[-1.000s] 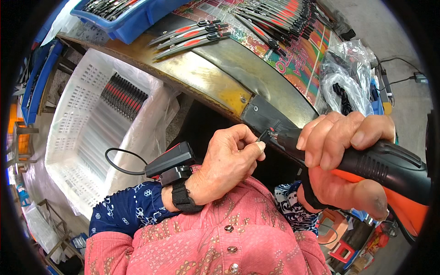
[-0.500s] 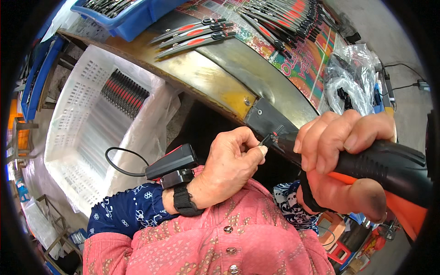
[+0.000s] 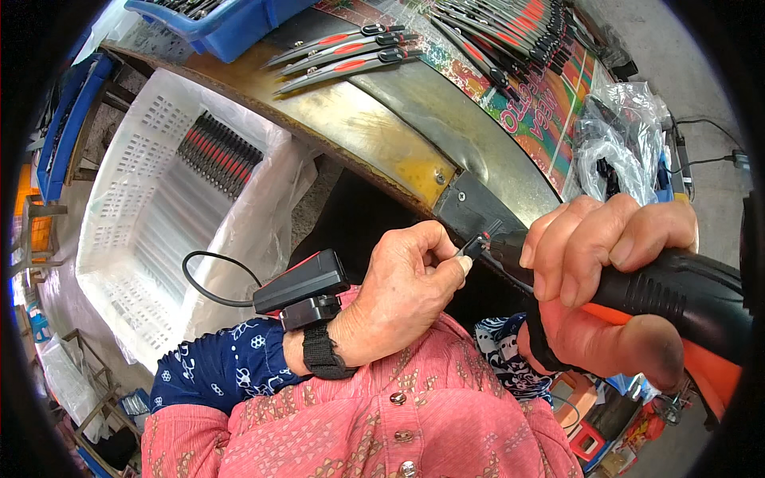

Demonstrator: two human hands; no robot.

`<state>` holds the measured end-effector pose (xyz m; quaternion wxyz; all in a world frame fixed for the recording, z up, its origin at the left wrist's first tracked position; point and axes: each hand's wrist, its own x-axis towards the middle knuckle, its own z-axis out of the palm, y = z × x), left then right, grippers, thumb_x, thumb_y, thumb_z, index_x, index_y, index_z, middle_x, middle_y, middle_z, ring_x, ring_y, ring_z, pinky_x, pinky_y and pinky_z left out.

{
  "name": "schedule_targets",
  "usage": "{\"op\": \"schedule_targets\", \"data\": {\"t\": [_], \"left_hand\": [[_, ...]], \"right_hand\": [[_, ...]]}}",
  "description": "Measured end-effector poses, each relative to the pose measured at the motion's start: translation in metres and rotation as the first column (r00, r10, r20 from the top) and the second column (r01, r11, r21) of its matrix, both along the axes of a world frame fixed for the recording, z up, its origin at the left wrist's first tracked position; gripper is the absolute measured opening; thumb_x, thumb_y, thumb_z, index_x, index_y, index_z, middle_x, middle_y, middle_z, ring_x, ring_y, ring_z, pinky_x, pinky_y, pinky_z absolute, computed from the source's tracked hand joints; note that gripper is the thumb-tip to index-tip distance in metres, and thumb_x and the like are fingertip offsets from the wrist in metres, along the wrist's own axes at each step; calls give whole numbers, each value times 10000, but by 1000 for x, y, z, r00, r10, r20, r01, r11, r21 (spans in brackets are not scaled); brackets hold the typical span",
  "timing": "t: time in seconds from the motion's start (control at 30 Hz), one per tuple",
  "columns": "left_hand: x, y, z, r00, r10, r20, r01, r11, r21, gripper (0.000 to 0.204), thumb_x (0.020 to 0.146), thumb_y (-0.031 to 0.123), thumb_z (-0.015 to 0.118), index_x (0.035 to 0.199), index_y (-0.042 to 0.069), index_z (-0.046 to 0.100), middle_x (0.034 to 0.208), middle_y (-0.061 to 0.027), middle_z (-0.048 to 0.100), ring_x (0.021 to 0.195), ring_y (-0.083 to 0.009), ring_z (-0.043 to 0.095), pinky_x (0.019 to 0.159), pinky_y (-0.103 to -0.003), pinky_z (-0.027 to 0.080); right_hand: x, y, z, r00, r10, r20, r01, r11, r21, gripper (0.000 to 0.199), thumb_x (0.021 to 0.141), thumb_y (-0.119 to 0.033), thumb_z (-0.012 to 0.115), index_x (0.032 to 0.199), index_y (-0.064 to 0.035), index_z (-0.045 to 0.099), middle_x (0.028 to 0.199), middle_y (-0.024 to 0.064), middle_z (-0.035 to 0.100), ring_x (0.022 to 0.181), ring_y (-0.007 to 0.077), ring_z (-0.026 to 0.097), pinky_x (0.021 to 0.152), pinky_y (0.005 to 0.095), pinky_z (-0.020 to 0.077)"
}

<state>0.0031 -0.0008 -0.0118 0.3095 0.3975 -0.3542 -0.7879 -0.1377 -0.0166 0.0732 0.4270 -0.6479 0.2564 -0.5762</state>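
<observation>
In front of my chest, my left hand (image 3: 406,287) pinches a small black part (image 3: 476,245) with a touch of red, between thumb and forefinger. Most of that part is hidden by the fingers. My right hand (image 3: 606,255) wraps round a black and orange power tool (image 3: 685,291), its thumb sticking out below. The tool's narrow end points left, toward the small part; whether they touch I cannot tell. On the metal bench top (image 3: 358,119) beyond, several slim grey-and-red pieces (image 3: 343,64) with black ends lie side by side.
A white perforated crate (image 3: 143,207) lined with plastic stands at the left, holding a row of black-and-red pieces (image 3: 219,155). A blue bin (image 3: 231,28) sits at the back. More grey-and-red pieces (image 3: 510,36) are fanned out at the far right, near clear plastic bags (image 3: 617,143).
The small black part has tilted slightly in my left fingers and shows more of its side. The view has shifted a little; both hands keep their grips.
</observation>
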Motion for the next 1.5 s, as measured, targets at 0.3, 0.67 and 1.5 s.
{"op": "schedule_targets", "data": {"t": [0.3, 0.67, 1.5], "left_hand": [[0, -1, 1, 1000, -12, -12, 12, 1000, -22, 133, 868, 104, 590, 794, 13, 525, 684, -32, 586, 527, -56, 499, 446, -197, 390], [7, 1, 9, 997, 9, 72, 8, 973, -231, 141, 852, 50, 590, 949, -6, 504, 678, -56, 599, 517, -77, 534, 446, -193, 406], [38, -131, 16, 518, 777, 358, 591, -23, -807, 251, 724, 102, 689, 968, 85, 635, 791, -83, 570, 731, -280, 580, 635, -353, 466]], "right_hand": [[-2, 1, -8, 1000, -17, 18, 18, 999, -41, 726, 650, -676, 668, 948, -62, 424, 630, 31, 478, 502, 162, 496, 554, 327, 463], [-12, 22, -3, 983, -104, 150, 122, 986, -114, 703, 677, -670, 645, 942, -59, 420, 622, 27, 475, 492, 153, 491, 538, 311, 465], [-38, 40, -2, 926, -169, 336, 173, 985, 19, 611, 558, -171, 898, 944, -28, 447, 670, 92, 560, 577, 190, 555, 572, 343, 490]]}}
